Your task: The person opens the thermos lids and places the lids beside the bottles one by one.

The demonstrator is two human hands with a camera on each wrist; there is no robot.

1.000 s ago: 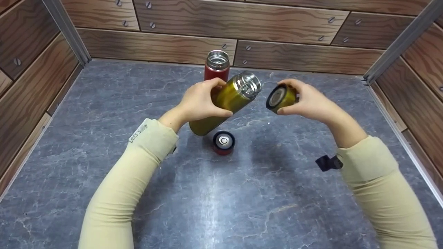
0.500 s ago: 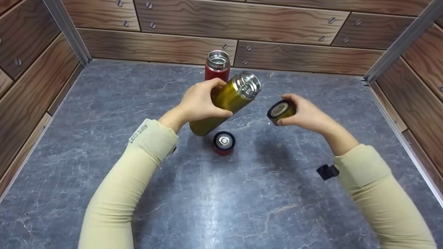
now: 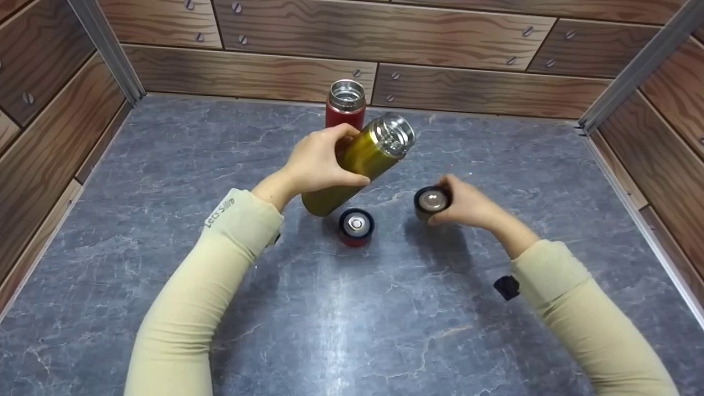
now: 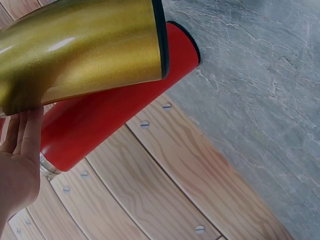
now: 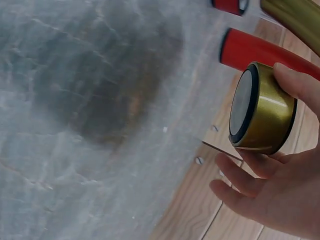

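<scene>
My left hand [image 3: 316, 160] grips a yellow-gold thermos bottle [image 3: 369, 157] around its upper body. The bottle is tilted, its uncapped steel mouth pointing up and right. My right hand [image 3: 467, 202] pinches the matching gold lid [image 3: 432, 200] between thumb and fingers, close over the table with its inner side facing up. Seen from the right wrist, two fingers stick out free below the lid [image 5: 270, 112]. Behind the gold bottle stands a red thermos bottle [image 3: 345, 113], upright and uncapped, its lower part hidden in the head view. Its red lid [image 3: 356, 226] lies inside up between the hands.
All of this is on a grey marbled tabletop [image 3: 330, 330]. Wood-patterned panels [image 3: 308, 33] wall in the back and both sides, with metal posts [image 3: 107, 49] at the corners.
My right hand has moved down and slightly left with the gold lid, turning the lid's inner side upward. The left hand and the gold bottle have stayed in place.
</scene>
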